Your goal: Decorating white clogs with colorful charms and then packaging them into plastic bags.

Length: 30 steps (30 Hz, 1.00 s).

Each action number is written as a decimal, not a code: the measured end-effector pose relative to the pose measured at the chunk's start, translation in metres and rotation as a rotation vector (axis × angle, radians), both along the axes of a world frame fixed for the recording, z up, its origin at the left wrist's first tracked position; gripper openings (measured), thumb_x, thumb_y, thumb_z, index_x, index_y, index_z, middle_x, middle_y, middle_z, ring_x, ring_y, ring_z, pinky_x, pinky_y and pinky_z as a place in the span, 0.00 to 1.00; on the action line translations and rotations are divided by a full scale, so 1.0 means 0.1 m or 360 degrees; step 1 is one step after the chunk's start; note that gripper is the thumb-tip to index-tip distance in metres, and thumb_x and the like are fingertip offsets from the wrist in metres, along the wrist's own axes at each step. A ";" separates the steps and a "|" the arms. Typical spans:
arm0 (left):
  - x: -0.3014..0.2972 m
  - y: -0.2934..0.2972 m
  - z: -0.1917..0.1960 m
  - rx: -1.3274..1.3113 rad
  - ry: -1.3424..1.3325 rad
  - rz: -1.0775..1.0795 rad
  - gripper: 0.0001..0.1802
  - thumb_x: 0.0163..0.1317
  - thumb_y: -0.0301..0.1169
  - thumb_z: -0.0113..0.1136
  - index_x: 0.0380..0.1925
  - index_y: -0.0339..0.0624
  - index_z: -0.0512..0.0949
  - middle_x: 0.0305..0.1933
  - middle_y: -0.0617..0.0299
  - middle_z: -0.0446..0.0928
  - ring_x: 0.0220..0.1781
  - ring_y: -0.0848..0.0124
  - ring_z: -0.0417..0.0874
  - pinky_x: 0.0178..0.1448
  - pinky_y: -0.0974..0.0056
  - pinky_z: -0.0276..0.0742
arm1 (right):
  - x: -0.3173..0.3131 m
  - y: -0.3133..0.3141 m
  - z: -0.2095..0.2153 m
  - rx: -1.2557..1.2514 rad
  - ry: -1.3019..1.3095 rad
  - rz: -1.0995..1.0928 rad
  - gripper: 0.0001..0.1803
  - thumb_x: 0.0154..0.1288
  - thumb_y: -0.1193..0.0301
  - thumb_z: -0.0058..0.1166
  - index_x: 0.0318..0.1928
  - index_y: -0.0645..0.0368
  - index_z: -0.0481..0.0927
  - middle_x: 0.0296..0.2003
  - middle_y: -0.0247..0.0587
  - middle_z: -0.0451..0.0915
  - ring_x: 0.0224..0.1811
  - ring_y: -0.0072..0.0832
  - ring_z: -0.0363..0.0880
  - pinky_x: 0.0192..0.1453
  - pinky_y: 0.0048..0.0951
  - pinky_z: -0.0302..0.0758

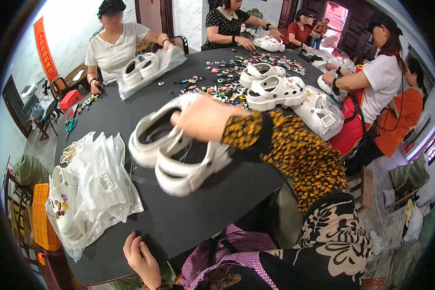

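My right hand [205, 118], slightly blurred, reaches across from the right and grips a pair of white clogs [176, 182]. The clogs hang just over the dark table, side by side, heel ends toward me. Down at the table's near edge, my left hand [141, 256] rests with its fingers loosely bent and nothing in it. To its upper left lie clear plastic bags [104, 174], with a white clog [65, 217] bearing colourful charms among them. Another pair of white clogs [275, 92] stands on the table beyond my right forearm.
Small colourful shoe charms [222, 94] are heaped mid-table. A bagged clog [321, 116] lies to the right. Teal scissors [71, 125] lie at the left edge. Across the table a person [121, 53] handles bagged clogs [142, 72]; a person [372, 87] in white works at right.
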State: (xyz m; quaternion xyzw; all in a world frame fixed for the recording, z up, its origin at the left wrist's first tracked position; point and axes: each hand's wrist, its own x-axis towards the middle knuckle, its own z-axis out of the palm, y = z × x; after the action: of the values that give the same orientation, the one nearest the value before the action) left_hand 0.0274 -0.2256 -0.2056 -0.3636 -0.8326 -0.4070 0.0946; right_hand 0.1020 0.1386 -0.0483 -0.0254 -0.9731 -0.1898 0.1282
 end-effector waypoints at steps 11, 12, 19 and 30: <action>-0.12 -0.03 -0.01 0.0080 0.0244 -0.0016 0.08 0.54 0.19 0.58 0.35 0.36 0.78 0.46 0.51 0.79 0.47 0.53 0.78 0.54 0.56 0.72 | 1.58 2.24 0.78 0.0291 0.0849 -0.1382 0.23 0.72 0.65 0.38 0.63 0.58 0.67 0.50 0.62 0.76 0.46 0.52 0.79 0.48 0.46 0.76; -0.11 -0.06 -0.01 0.0065 0.0255 0.0031 0.08 0.54 0.20 0.58 0.35 0.36 0.78 0.45 0.51 0.79 0.46 0.53 0.78 0.53 0.55 0.72 | 1.66 2.32 0.72 0.1019 0.0781 -0.0738 0.23 0.71 0.66 0.42 0.63 0.62 0.66 0.58 0.57 0.71 0.55 0.48 0.75 0.55 0.41 0.74; -0.11 -0.15 -0.10 0.0402 0.0157 0.0028 0.12 0.53 0.21 0.60 0.39 0.38 0.78 0.42 0.54 0.79 0.44 0.56 0.79 0.50 0.58 0.74 | 1.18 0.82 -0.13 -0.0428 0.0611 -0.0429 0.16 0.72 0.72 0.45 0.55 0.65 0.75 0.52 0.49 0.79 0.55 0.35 0.77 0.58 0.30 0.71; -0.53 -2.24 -1.03 0.0756 -0.0483 0.1380 0.12 0.68 0.30 0.51 0.43 0.33 0.79 0.34 0.63 0.80 0.36 0.77 0.78 0.42 0.71 0.74 | 0.59 -1.28 -0.92 -0.1297 0.0068 0.0240 0.11 0.61 0.83 0.51 0.43 0.66 0.80 0.42 0.48 0.82 0.45 0.38 0.80 0.51 0.32 0.75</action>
State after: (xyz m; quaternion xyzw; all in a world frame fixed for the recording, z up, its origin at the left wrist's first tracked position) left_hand -0.0257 -0.4498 -0.3091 0.1095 -0.7957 -0.5564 0.2128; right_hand 0.1610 0.0108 -0.1403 -0.0068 -0.9648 0.2216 0.1412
